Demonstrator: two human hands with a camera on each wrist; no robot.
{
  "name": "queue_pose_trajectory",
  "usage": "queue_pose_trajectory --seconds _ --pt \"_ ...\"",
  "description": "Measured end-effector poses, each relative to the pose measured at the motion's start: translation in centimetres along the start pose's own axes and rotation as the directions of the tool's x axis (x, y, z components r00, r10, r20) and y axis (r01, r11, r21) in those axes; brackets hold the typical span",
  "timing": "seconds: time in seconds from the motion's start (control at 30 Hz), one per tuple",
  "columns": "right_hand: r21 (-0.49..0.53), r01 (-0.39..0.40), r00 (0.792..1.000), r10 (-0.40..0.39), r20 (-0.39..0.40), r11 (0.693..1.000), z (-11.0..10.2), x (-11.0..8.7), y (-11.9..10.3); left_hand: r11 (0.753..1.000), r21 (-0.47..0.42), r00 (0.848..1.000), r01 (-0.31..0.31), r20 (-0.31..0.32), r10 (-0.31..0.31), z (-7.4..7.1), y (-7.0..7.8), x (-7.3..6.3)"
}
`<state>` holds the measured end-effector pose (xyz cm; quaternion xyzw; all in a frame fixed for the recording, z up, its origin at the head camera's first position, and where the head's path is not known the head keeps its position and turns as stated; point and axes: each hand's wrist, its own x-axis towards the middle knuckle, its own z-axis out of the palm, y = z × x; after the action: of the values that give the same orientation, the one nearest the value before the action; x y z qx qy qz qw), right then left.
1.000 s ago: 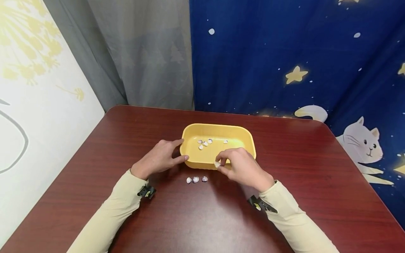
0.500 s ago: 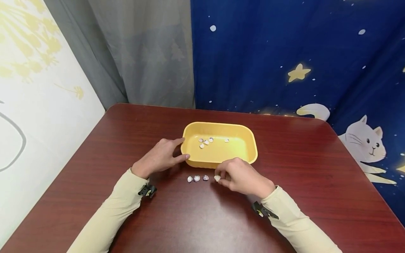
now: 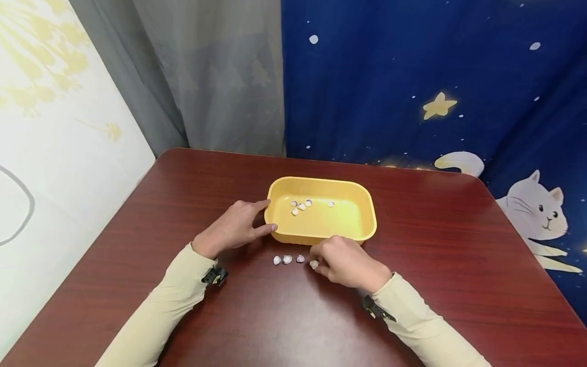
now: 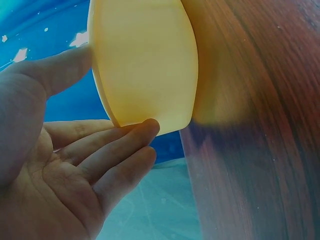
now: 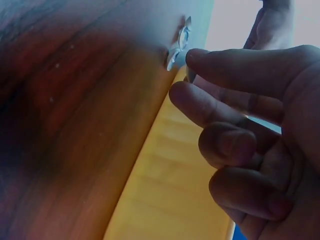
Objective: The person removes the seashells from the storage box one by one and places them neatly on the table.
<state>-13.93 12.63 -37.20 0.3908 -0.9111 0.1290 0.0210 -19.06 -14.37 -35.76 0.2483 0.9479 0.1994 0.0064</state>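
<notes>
My right hand (image 3: 348, 262) pinches a small pale seashell (image 3: 314, 264) between thumb and index finger, low at the table top. In the right wrist view only a sliver of that shell (image 5: 190, 75) shows between the fingertips. Just left of it, three whitish-purple seashells (image 3: 287, 259) lie in a row on the table. Behind the row stands a yellow plastic basin (image 3: 321, 238), with several more shells (image 3: 301, 206) on its floor. My left hand (image 3: 234, 227) touches the basin's left end, thumb and fingers spread; the left wrist view shows fairly straight fingers (image 4: 125, 150) against it.
The dark red-brown wooden table (image 3: 275, 321) extends around the basin on all sides. A blue curtain (image 3: 390, 76) with stars and a cat hangs behind its far edge, beside a grey curtain (image 3: 229, 76). A white patterned surface (image 3: 69, 178) borders the left side.
My right hand has carried the pinched shell from the basin's near rim down to the table, at the right end of the row. The left hand stays at the basin.
</notes>
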Motion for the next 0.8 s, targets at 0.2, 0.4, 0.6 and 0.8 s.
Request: queue_pose_trajectory --seconds 0.2,0.4,0.6,0.8 --pt "-0.079 -0.004 1.0 0.002 -0.024 0.997 0.5 0.5 0.0 1.0 -0.001 1.0 0.005 -0.007 -0.005 -0.1 0.1 0.1" --pt "-0.121 -0.044 0.998 0.039 -0.042 0.992 0.7 0.8 0.0 1.0 -0.002 1.0 -0.007 -0.003 0.007 -0.4 0.1 0.2" --pt "-0.121 -0.044 0.999 0.041 -0.026 0.992 1.3 1.0 -0.1 1.0 0.004 1.0 -0.01 -0.007 0.01 -0.3 -0.1 0.0" --pt "-0.134 -0.051 0.998 0.047 -0.033 0.99 1.8 0.7 0.0 1.0 -0.003 1.0 -0.017 -0.009 0.017 0.1 0.0 0.2"
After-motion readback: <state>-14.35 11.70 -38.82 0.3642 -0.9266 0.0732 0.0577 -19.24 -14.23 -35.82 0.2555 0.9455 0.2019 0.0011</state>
